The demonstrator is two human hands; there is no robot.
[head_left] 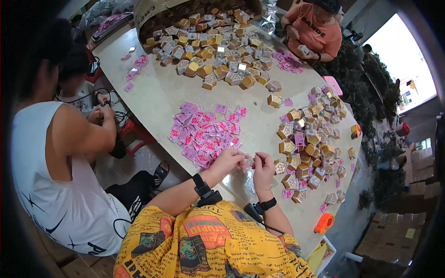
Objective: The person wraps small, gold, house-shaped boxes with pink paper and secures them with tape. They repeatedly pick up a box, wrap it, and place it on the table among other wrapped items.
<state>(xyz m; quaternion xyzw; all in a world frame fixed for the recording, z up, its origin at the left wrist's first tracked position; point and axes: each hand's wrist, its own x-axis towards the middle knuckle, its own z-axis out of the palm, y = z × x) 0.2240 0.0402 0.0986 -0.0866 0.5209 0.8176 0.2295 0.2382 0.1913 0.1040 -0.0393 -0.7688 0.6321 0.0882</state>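
My left hand (233,161) is closed in a pinch over the near edge of the table, with a small crinkled clear plastic piece (245,167) at its fingertips. Close beside it, my right hand (263,170) also has thumb and fingers pressed together; whatever they hold is too small to make out. A heap of small pink printed packets (206,132) lies just beyond my left hand. To the right of my right hand is a pile of gold many-sided little boxes with clear patterned tops (308,143), with pink packets mixed in.
A large heap of similar boxes (208,46) spills from an open carton (155,11) at the far side. Orange tape dispensers (324,223) sit along the right edge. One person in white (69,171) sits at left; another in orange (311,30) handles a box across the table.
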